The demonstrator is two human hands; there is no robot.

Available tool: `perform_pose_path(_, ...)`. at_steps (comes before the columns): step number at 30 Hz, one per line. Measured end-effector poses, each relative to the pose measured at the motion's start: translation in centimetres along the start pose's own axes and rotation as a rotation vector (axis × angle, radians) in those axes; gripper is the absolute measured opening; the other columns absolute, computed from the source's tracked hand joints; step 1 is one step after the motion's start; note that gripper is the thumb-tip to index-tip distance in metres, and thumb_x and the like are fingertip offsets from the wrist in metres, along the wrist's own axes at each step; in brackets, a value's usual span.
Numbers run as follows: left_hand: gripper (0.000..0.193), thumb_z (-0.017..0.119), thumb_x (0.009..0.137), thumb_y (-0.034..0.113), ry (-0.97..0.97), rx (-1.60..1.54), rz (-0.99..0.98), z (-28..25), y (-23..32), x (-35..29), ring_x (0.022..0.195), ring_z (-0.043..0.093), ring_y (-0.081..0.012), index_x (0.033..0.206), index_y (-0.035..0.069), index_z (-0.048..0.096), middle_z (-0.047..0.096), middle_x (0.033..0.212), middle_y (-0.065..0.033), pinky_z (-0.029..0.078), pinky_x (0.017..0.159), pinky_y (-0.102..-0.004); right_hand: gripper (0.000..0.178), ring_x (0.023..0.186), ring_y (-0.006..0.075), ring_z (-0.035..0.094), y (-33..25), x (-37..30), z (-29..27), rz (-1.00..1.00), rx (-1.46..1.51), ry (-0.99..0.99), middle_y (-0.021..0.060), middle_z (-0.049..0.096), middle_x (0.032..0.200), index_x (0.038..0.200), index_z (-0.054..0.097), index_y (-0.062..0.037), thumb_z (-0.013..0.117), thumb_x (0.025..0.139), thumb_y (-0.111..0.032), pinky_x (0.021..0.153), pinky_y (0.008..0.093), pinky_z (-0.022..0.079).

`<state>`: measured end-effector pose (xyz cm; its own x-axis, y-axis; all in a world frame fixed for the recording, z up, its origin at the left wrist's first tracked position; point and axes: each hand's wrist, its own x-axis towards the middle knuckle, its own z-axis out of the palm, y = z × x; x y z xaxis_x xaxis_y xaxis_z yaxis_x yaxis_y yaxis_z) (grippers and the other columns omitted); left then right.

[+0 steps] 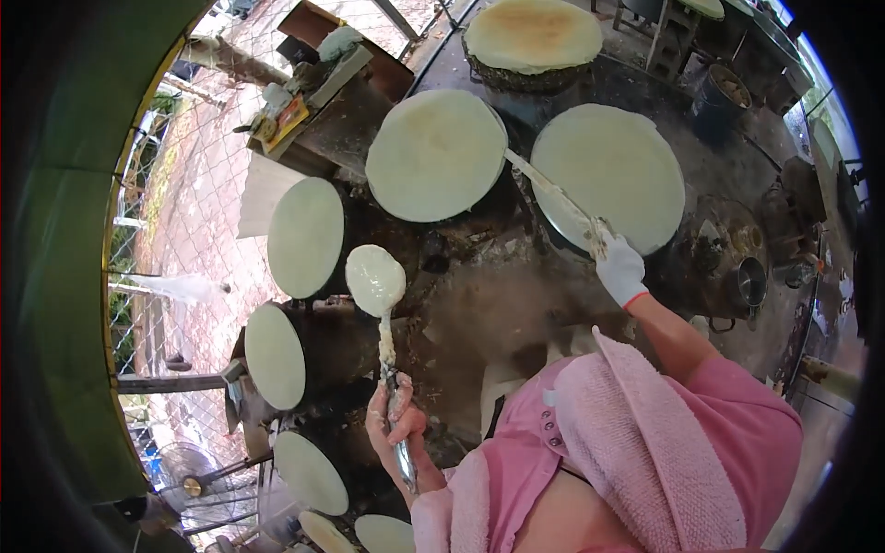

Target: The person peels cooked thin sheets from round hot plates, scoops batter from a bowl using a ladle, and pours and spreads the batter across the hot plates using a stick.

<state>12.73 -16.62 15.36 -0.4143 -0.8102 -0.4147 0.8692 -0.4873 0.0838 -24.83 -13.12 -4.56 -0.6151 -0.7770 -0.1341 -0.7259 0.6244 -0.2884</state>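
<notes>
dark drum-like stands [332, 346] on a stained brown floor [489, 313] bear pale round sheets [435, 157].

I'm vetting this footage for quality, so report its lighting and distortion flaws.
Head view: black corners ring the fisheye picture; the green panel's edge bows strongly; daylight nearly washes out the ground outside; wet highlights show on the batter in the ladle; the right hand's white glove looks bright, with little texture.

We hold our bare left hand [398, 426] out in front, its fingers [407, 427] curled in a grip. Our right forearm [678, 334] stretches farther forward; the white-gloved right hand [620, 270] seems closed too, its fingers hard to make out.
</notes>
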Motion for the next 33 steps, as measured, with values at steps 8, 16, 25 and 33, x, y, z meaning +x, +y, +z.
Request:
perform_pose_path(8,0.039,0.028,0.099,0.018,-0.075,0.207,-0.049,1.8,8.2,9.2,0.032,0.033,-0.0086,0.112,-0.018,0.037,0.038,0.063,-0.0065,0.029,0.030,-0.0189,0.047,0.081,0.0313,0.063,-8.6,11.9,2.1,-0.029,0.277,-0.100,0.0165,0.060,0.110,0.124,0.052,-0.0149,0.057,0.082,-0.037,0.068,0.0447,0.049)
perform_pose_path(16,0.030,0.036,0.097,0.016,0.107,0.679,0.043,6.2,14.1,17.6,0.040,0.033,-0.0015,0.108,-0.011,0.042,0.047,0.072,-0.0054,0.027,0.032,-0.0134,0.075,0.091,0.0203,0.062,-13.3,28.1,9.5,-0.067,0.825,0.280,0.0129,0.062,0.111,0.133,0.040,-0.0045,0.070,0.068,-0.026,0.078,0.0302,0.047)
perform_pose_path(25,0.021,0.043,0.094,0.013,0.009,0.732,-0.077,8.4,22.1,24.7,0.046,0.033,-0.0004,0.100,-0.008,0.044,0.049,0.077,-0.0078,0.027,0.030,-0.0118,0.046,0.082,0.0293,0.063,-28.5,22.9,-2.0,-0.043,0.569,0.229,0.0144,0.065,0.092,0.113,0.057,-0.0082,0.065,0.069,-0.018,0.072,0.0335,0.049)
perform_pose_path(33,0.034,0.042,0.095,0.020,0.174,0.709,-0.042,9.3,21.0,28.0,0.030,0.025,-0.0037,0.096,-0.013,0.050,0.042,0.058,-0.0037,0.020,0.027,-0.0178,0.033,0.072,0.0071,0.054,-30.2,26.0,-10.3,-0.080,1.282,0.050,0.0007,0.059,0.077,0.102,0.058,0.0003,0.065,0.069,-0.002,0.066,0.0222,0.046)
